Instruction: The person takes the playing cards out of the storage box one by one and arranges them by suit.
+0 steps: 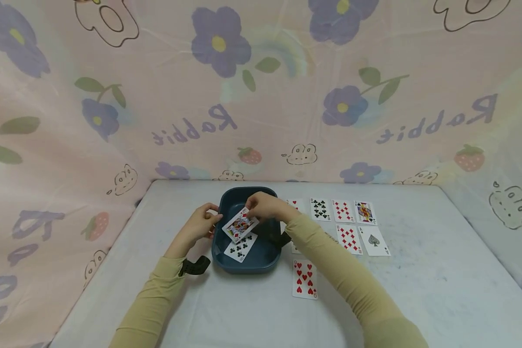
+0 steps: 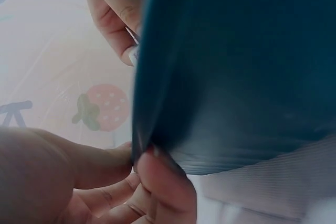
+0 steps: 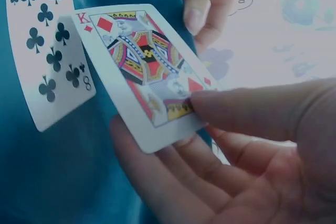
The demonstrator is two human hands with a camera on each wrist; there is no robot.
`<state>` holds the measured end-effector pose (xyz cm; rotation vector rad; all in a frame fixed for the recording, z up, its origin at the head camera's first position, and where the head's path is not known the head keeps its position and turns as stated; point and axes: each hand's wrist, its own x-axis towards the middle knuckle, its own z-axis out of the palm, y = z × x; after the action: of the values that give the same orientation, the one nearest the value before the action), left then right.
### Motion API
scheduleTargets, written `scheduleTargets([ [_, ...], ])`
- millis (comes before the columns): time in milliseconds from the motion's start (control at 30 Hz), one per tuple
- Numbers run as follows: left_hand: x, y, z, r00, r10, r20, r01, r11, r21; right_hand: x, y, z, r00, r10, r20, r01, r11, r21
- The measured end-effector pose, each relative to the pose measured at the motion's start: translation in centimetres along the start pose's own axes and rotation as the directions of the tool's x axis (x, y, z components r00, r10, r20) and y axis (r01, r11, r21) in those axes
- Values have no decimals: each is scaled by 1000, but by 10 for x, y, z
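Note:
A dark blue oval-cornered plastic basin (image 1: 246, 268) stands on the table. My left hand (image 1: 198, 223) pinches its left rim between thumb and fingers, seen close up against the basin wall (image 2: 236, 77) in the left wrist view. Over the basin, my right hand (image 1: 267, 206) holds a king of diamonds (image 3: 149, 66) by one corner, thumb on its face and fingers beneath. The eight of clubs (image 1: 241, 248) lies face up inside the basin, partly overlapped by the king in the head view.
Right of the basin, face-up cards lie in rows, among them a club card (image 1: 320, 209), a face card (image 1: 365, 213) and the ace of spades (image 1: 374, 240). The nine of hearts (image 1: 305, 279) lies nearer the front. My right forearm (image 1: 339, 270) hides some cards.

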<state>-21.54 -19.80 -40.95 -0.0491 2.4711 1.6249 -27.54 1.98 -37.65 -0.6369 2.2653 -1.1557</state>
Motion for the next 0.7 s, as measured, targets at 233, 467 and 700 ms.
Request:
scheduleTargets([
  [233, 2, -3, 2, 1000, -6, -3, 6, 1000, 3, -16, 4, -14, 998, -49, -45, 50, 998, 28],
  [467, 2, -3, 0, 1000, -15, -9, 15, 1000, 1, -43, 12, -33, 990, -88, -111, 101, 988, 115],
  [700, -1, 0, 1, 1000, -10, -9, 10, 1000, 6, -81, 31, -48, 982, -96, -164, 130, 968, 216],
])
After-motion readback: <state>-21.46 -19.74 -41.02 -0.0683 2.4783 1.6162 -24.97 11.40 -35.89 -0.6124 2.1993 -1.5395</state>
